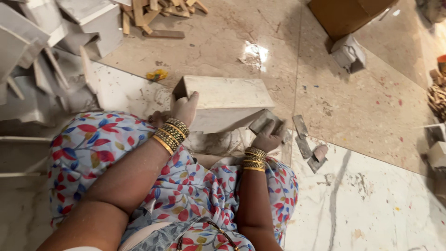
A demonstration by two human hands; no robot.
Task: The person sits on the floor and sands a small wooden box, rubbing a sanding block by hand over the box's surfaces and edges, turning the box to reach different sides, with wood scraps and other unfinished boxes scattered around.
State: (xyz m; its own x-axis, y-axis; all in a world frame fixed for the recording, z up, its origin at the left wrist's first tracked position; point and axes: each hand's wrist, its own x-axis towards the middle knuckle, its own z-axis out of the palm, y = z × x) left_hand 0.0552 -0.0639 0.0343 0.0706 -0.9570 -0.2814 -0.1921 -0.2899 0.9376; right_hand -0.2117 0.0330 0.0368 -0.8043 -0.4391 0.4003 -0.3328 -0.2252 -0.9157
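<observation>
My left hand (pixel 185 108) clamps the left end of the white box (pixel 225 103) to keep it steady on the floor before my knees. My right hand (pixel 268 135) is closed around a grey sanding block (pixel 263 122), pressed against the box's near right edge.

Warm, even indoor light; a bright glare patch shines on the polished floor (pixel 254 51). Shadows are soft and short. Focus is fair, with edges slightly stretched and blurred.
</observation>
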